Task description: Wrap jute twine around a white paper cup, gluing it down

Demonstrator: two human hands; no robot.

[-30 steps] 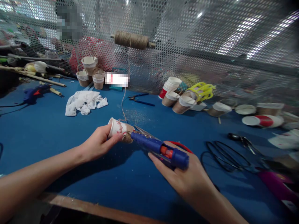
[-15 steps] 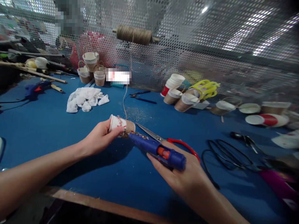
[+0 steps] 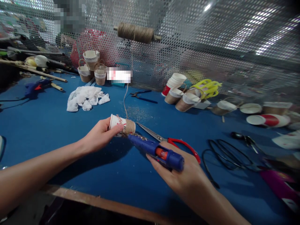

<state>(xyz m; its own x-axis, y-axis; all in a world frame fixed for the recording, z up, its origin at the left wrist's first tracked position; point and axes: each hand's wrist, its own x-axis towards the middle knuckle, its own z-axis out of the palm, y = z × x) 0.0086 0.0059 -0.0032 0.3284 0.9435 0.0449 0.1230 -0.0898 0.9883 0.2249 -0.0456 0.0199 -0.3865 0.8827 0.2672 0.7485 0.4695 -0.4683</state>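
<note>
A blue-topped workbench (image 3: 47, 125) with a bare wooden front edge (image 3: 105, 203) spread beneath and around the left hand (image 3: 99, 137). Well beyond it, a perforated metal screen (image 3: 187, 47) closed off the bench's far side. Ceiling lights (image 3: 207, 7), high above and far past the right hand (image 3: 187, 178), glared through its holes.

The near left of the table (image 3: 35, 125) is bare, open from the front edge up to the white rag (image 3: 85, 97). Mid-table, the left hand (image 3: 99, 137) holding a cup (image 3: 122, 125) and the right hand (image 3: 180, 175) gripping a glue gun (image 3: 156, 151) block the way. Scissors (image 3: 168, 140) lie just behind the gun. A string (image 3: 125, 100) runs up from the cup. Black cable loops (image 3: 228, 159) clutter the right side, and spare cups (image 3: 185, 101) line the far edge.
</note>
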